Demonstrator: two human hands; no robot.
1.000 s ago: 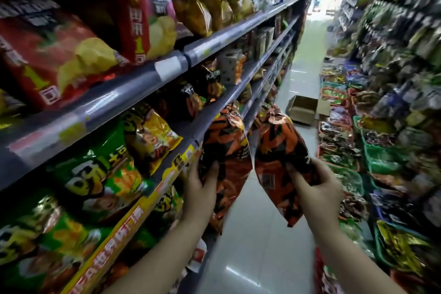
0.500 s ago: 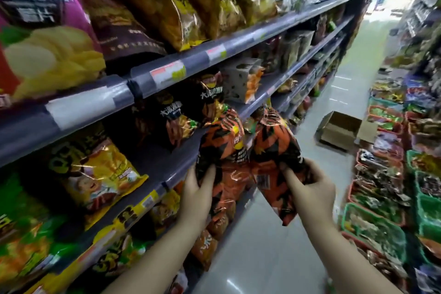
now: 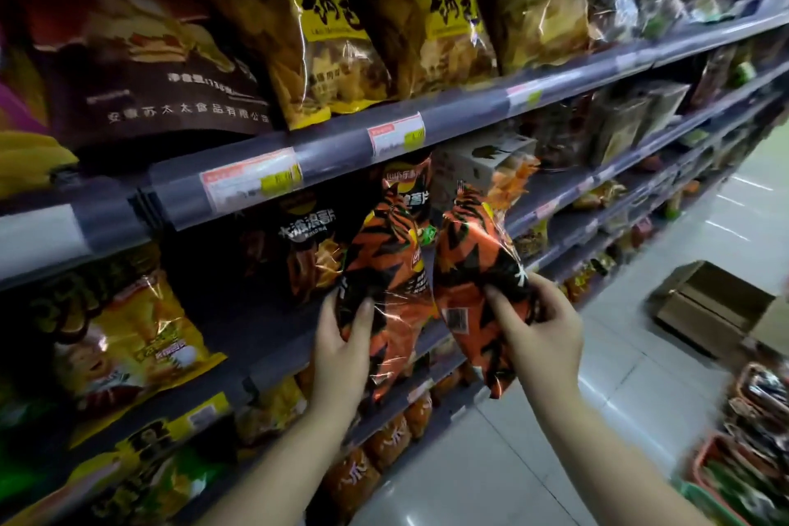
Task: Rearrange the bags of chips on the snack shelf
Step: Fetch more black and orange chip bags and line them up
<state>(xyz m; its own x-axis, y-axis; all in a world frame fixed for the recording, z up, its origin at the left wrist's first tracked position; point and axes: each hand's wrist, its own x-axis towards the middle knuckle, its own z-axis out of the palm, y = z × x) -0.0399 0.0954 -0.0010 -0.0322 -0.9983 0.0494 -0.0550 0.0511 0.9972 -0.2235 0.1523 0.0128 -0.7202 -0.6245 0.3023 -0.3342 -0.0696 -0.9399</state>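
Orange-black chip bags, one per hand. Left hand (image 3: 341, 348) is gripping the left bag (image 3: 386, 269) w/ fingers wrapped round its lower half, just in front of the middle shelf (image 3: 273, 325). Right hand (image 3: 540, 331) is pinching the right bag (image 3: 474, 273), held beside it over the aisle floor (image 3: 512, 461). Bags nearly touching.

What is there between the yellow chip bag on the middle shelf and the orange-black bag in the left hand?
Head view: between the yellow chip bag and the orange-black bag in the left hand lies a bare shelf stretch, with a dark chip bag standing behind.
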